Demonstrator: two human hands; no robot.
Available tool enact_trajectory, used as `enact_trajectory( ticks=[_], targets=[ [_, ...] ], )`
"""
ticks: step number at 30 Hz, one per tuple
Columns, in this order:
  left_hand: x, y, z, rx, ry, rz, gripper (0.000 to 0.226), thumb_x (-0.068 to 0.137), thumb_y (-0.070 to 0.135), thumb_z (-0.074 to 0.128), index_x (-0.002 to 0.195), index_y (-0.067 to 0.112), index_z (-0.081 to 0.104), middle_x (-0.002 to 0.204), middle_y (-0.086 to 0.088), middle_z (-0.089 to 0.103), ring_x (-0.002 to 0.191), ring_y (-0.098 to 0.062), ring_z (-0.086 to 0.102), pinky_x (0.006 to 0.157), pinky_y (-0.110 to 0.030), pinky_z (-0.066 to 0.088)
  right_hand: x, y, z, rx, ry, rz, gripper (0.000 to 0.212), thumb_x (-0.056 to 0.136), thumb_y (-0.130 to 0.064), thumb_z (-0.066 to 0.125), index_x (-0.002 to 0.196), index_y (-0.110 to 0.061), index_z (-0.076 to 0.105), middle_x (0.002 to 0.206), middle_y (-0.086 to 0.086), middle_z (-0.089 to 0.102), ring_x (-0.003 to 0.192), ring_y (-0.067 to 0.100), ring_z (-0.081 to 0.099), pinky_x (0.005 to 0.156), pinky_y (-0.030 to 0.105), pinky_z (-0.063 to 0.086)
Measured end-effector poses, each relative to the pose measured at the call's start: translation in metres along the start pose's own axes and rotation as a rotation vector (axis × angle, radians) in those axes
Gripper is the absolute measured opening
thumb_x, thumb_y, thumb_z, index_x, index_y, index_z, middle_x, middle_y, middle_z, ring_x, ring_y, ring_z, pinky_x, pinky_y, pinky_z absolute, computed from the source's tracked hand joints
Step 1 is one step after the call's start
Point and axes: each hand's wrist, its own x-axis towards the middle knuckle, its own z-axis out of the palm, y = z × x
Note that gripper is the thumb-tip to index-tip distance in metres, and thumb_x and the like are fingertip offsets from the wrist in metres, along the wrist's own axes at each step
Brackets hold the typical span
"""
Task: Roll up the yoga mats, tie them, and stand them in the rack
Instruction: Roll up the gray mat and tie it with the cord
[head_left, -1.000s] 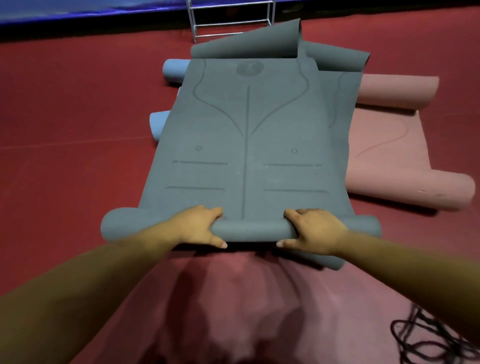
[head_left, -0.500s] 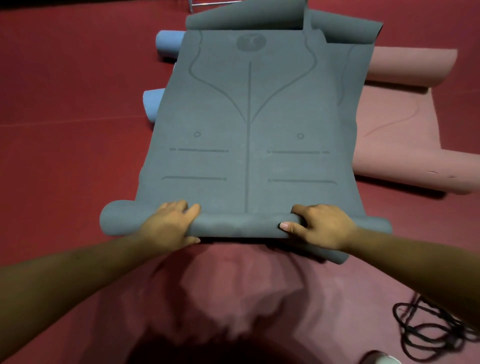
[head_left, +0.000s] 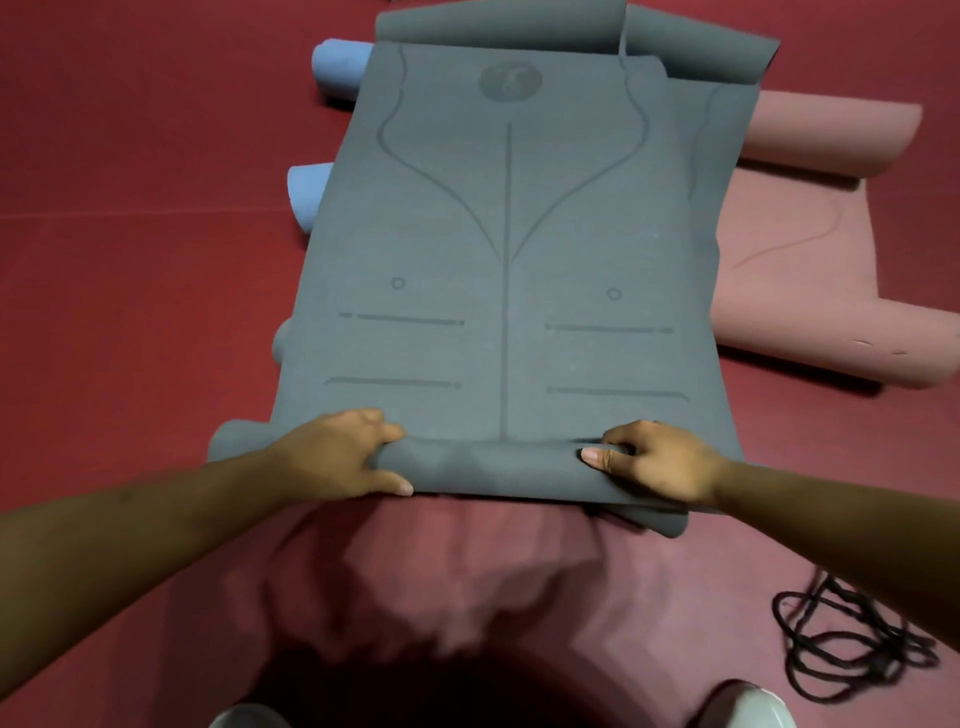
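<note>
A grey yoga mat (head_left: 509, 249) with printed alignment lines lies flat in front of me on the red floor. Its near end is curled into a roll (head_left: 493, 465). My left hand (head_left: 337, 454) grips the roll left of centre, fingers over the top and thumb underneath. My right hand (head_left: 654, 460) grips it right of centre the same way. Under this mat lies a second grey mat (head_left: 691, 49), showing at the far right. A blue mat's rolled ends (head_left: 340, 65) stick out at the left. A pink mat (head_left: 810, 260) lies partly unrolled at the right.
A tangle of black cord (head_left: 852, 644) lies on the floor at the lower right. The toes of two white shoes (head_left: 748, 706) show at the bottom edge. Red floor stretches out to the left of the mats.
The view has dropped lower and closer, so the rack at the far end has left the frame. Both hands have re-gripped the roll, and it has turned a little further up the mat.
</note>
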Motion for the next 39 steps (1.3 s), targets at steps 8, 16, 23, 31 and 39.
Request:
enact_trajectory(
  ticks=[8, 16, 23, 31, 39],
  targets=[
    [-0.007, 0.004, 0.013, 0.267, 0.002, 0.046, 0.092, 0.067, 0.084, 0.05, 0.134, 0.024, 0.034, 0.118, 0.0, 0.06, 0.109, -0.024, 0.06, 0.086, -0.034, 0.046, 0.012, 0.004, 0.0, 0.231, -0.136, 0.008, 0.051, 0.081, -0.076, 0.054, 0.071, -0.026, 0.056, 0.061, -0.015, 0.054, 0.061, 0.006, 0.05, 0.066, 0.03, 0.04],
    [0.006, 0.01, -0.012, -0.021, -0.162, 0.019, 0.051, 0.064, 0.056, 0.071, 0.102, 0.033, 0.046, 0.092, 0.006, 0.065, 0.086, -0.018, 0.062, 0.073, -0.028, 0.047, -0.011, -0.001, -0.011, -0.133, -0.204, -0.1, 0.058, 0.073, -0.085, 0.053, 0.102, -0.036, 0.043, 0.091, -0.015, 0.056, 0.085, 0.006, 0.058, 0.078, 0.028, 0.045],
    [0.017, 0.003, -0.013, -0.148, -0.237, 0.012, 0.058, 0.065, 0.043, 0.081, 0.101, 0.027, 0.038, 0.09, 0.005, 0.059, 0.083, -0.016, 0.055, 0.066, -0.027, 0.035, 0.0, -0.019, 0.016, -0.488, -0.024, -0.108, 0.075, 0.064, -0.078, 0.068, 0.111, -0.024, 0.047, 0.106, -0.001, 0.063, 0.097, 0.024, 0.063, 0.07, 0.03, 0.041],
    [0.009, 0.008, 0.005, 0.213, 0.064, 0.11, 0.075, 0.064, 0.059, 0.064, 0.126, 0.017, 0.053, 0.108, -0.001, 0.049, 0.101, -0.02, 0.053, 0.09, -0.035, 0.046, 0.012, -0.019, -0.002, -0.223, -0.184, -0.024, 0.059, 0.055, -0.072, 0.075, 0.096, -0.032, 0.058, 0.088, -0.013, 0.066, 0.083, 0.012, 0.062, 0.075, 0.027, 0.052],
    [0.02, 0.007, 0.016, 0.055, -0.203, 0.042, 0.09, 0.062, 0.058, 0.062, 0.141, 0.026, 0.032, 0.118, -0.001, 0.057, 0.109, -0.022, 0.057, 0.087, -0.031, 0.047, 0.023, -0.026, -0.008, 0.052, -0.404, 0.009, 0.06, 0.063, -0.055, 0.086, 0.107, -0.026, 0.057, 0.1, -0.011, 0.065, 0.098, 0.012, 0.062, 0.082, 0.025, 0.05]
  ],
)
